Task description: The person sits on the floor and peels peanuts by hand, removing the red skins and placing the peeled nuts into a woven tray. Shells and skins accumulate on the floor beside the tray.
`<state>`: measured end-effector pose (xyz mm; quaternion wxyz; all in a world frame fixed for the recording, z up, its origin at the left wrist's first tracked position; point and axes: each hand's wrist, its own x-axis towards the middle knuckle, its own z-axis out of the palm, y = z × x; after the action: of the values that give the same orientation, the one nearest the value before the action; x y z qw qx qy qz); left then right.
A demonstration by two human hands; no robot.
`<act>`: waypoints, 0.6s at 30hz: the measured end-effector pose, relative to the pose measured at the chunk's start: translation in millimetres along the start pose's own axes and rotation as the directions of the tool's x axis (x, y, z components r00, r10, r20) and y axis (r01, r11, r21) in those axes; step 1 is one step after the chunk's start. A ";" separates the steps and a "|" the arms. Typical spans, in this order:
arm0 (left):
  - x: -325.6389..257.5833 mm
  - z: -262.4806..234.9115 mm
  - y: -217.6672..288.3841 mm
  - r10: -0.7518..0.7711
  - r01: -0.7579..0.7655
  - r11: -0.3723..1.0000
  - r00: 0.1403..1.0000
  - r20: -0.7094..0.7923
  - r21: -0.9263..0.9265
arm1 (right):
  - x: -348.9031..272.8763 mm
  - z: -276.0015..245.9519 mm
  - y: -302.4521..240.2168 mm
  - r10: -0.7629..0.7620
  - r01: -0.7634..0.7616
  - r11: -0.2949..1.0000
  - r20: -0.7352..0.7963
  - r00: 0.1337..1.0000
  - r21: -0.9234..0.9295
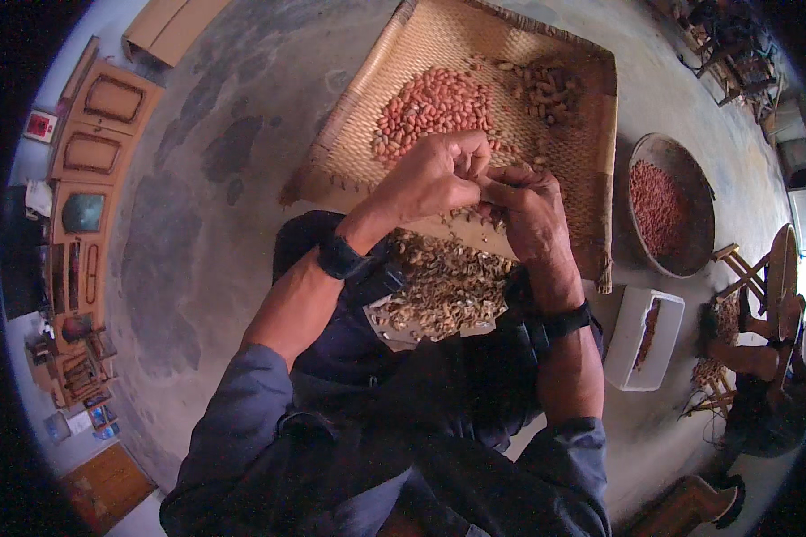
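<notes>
My left hand [434, 183] and my right hand [530, 210] meet fingertip to fingertip above the near part of a woven tray [461, 40]. Both are closed in a pinch; whatever lies between the fingers is too small and hidden to make out. Just beyond my left hand, a heap of reddish shelled peanuts [434, 107] lies on the tray. Dark unshelled peanuts [546, 89] form a smaller pile at the tray's far right. Below my hands, between my knees, broken peanut shells [448, 291] cover a flat piece that looks like cardboard.
Right of the tray stands a round basket [703, 201] holding more reddish peanuts [658, 206]. Nearer is a white box [622, 367] with reddish-brown bits inside. Another person [761, 385] sits at the right by a wooden stool [743, 273]. Wooden cabinets [98, 134] line the left wall.
</notes>
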<state>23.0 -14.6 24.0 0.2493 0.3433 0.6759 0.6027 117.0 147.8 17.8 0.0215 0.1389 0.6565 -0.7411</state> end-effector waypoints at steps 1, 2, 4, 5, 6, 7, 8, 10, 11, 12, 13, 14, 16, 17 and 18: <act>-0.7 -0.5 -1.9 -0.018 0.018 1.000 1.000 -0.004 0.013 | 1.6 0.8 3.2 -0.002 0.002 1.000 0.000 1.000 0.029; -0.6 0.6 -2.3 -0.035 0.035 0.999 0.999 -0.004 0.022 | 2.4 0.5 4.4 -0.004 0.004 0.999 -0.004 1.000 0.054; 0.9 0.8 -3.8 -0.022 0.022 0.995 1.000 0.000 0.102 | 3.8 0.4 2.7 0.046 -0.040 0.997 -0.093 0.995 0.061; 1.5 -0.5 -4.5 0.005 -0.006 0.985 1.000 0.007 0.173 | 4.0 1.1 1.6 0.072 -0.063 0.996 -0.136 0.988 0.068; 1.6 -1.4 -5.1 0.032 -0.035 0.969 0.999 0.017 0.243 | 5.8 -0.2 0.9 0.050 -0.048 0.999 -0.123 0.991 0.022; 0.8 -1.5 -3.7 0.020 -0.017 0.985 1.000 -0.012 0.173 | 8.6 -3.1 0.0 0.029 -0.032 0.999 -0.109 0.994 -0.025; 0.6 -0.9 -1.9 0.009 -0.005 0.995 0.999 -0.039 0.099 | 9.1 -2.3 -5.7 0.008 -0.015 0.997 -0.097 0.995 -0.075; 2.1 0.4 -2.7 0.025 -0.024 1.000 0.996 -0.083 0.016 | 1.8 4.9 -17.3 0.000 -0.008 0.998 -0.128 0.992 -0.060; 4.8 1.2 -2.4 0.053 -0.052 0.999 0.993 -0.101 0.014 | -0.4 8.9 -23.5 -0.005 -0.002 0.999 -0.139 0.990 -0.049; 6.3 1.5 -2.1 0.081 -0.080 0.997 0.989 -0.120 0.013 | 2.4 8.4 -20.1 -0.009 0.009 1.000 -0.129 0.992 -0.001; 6.1 1.5 -1.0 0.078 -0.083 0.996 0.990 -0.121 -0.033 | 6.9 7.1 -13.2 -0.014 0.020 0.999 -0.120 0.993 0.046; 4.9 1.8 0.0 0.074 -0.084 0.993 0.990 -0.120 -0.080 | 8.8 8.4 -11.3 -0.018 0.029 0.995 -0.112 0.994 0.095; 2.4 1.4 2.4 0.050 -0.065 0.986 0.993 -0.104 -0.153 | 7.7 8.7 -13.3 -0.016 0.027 0.995 -0.117 0.993 0.094; 1.1 -0.6 4.5 0.031 -0.047 0.983 0.995 -0.091 -0.178 | 6.8 9.7 -17.6 -0.016 0.027 0.995 -0.118 0.993 0.092; 0.3 -1.8 6.1 0.013 -0.029 0.979 0.997 -0.077 -0.203 | 5.2 9.5 -21.5 -0.001 0.013 0.994 -0.109 0.994 0.108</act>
<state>22.4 -15.3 30.3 0.2513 0.3002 0.6157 0.6839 105.7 142.2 38.3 -0.0245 0.1778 0.6160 -0.7670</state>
